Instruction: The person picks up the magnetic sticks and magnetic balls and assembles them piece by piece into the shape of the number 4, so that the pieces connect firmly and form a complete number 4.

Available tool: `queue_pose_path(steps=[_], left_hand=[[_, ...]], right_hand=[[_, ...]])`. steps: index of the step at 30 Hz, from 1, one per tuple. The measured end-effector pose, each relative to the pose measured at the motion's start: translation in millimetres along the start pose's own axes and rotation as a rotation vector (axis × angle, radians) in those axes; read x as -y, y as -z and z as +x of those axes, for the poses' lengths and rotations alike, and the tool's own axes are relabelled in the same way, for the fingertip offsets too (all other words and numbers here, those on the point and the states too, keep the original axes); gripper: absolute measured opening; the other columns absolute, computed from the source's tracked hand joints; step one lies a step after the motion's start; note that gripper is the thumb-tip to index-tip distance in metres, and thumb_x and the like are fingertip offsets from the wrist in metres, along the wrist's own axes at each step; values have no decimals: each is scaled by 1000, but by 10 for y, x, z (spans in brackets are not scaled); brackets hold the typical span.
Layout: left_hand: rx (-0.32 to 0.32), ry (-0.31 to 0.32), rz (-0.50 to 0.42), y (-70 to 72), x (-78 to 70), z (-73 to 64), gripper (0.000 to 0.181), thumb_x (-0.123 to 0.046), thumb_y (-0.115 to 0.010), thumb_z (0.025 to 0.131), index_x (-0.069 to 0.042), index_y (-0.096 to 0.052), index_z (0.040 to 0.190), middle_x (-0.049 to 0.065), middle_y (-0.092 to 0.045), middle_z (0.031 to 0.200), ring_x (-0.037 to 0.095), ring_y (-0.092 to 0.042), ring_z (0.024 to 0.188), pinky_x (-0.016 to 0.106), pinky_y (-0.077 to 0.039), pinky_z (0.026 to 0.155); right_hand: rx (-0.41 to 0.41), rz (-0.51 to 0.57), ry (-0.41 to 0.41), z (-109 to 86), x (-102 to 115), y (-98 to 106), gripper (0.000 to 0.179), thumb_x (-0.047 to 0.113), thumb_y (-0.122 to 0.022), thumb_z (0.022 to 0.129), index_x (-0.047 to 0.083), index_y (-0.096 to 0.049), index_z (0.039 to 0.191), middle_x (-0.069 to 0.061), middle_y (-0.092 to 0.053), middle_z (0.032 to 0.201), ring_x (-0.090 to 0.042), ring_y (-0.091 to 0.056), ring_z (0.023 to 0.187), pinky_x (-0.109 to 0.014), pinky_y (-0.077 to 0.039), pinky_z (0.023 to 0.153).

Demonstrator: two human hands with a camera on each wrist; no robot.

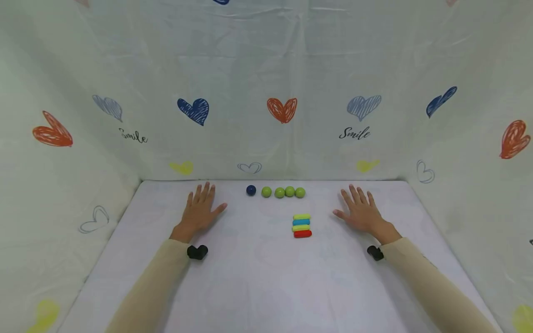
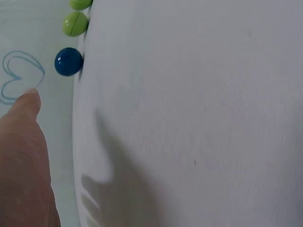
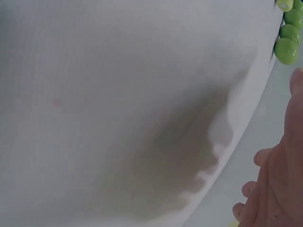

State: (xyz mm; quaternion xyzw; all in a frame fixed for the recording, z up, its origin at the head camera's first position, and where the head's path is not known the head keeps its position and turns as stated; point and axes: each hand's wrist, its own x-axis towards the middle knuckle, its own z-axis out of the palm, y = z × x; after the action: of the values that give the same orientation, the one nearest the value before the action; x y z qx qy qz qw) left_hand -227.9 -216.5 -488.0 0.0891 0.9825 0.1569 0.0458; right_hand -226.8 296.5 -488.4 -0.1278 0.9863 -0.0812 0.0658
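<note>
My left hand [image 1: 198, 212] is spread over the left part of the table, its fingers straight and holding nothing. On the right side my right hand [image 1: 360, 212] is spread the same way, also with nothing in it. Between them, along the far edge, sits a dark blue ball [image 1: 251, 190], with several green balls [image 1: 279, 192] in a row to its right. Nearer the middle lies a stack-like row of short sticks: a yellow stick [image 1: 301, 216], a blue stick [image 1: 301, 222], another yellow stick [image 1: 301, 228] and a red stick [image 1: 302, 234]. The left wrist view shows the blue ball [image 2: 68, 61] beyond the thumb.
A white table [image 1: 250, 286] reaches back to a hanging cloth [image 1: 245, 69] printed with hearts and the word Smile. The cloth also encloses the left and right sides. Black wrist cameras [image 1: 197, 252] sit by both sleeves.
</note>
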Motion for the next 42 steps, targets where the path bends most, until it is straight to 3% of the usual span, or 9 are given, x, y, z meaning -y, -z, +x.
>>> queue_pose_path(steps=[22,34,42], left_hand=[[37,-62,11,-235,-488,207,86,-54,-47,110,-2,-11,169,19,-4,177,43,-3,163,59,0,129],[35,-79,27,-305,-711,324,82,-50,-48,111,-4,-14,169,18,-8,177,41,-8,163,58,-7,130],[31,-100,21,-312,-838,391,79,-44,-52,111,-4,-15,169,18,-13,176,41,-13,162,57,-11,130]], right_hand=[[-13,-23,180,60,690,-154,78,44,-57,107,3,-28,166,-26,-21,172,-49,-20,158,-67,-6,126],[-80,-56,305,155,862,-205,64,39,-62,107,6,-45,159,-23,-44,162,-43,-42,148,-68,-21,123],[-76,-54,333,216,969,-186,49,33,-64,107,10,-58,150,-17,-55,152,-37,-51,141,-62,-29,121]])
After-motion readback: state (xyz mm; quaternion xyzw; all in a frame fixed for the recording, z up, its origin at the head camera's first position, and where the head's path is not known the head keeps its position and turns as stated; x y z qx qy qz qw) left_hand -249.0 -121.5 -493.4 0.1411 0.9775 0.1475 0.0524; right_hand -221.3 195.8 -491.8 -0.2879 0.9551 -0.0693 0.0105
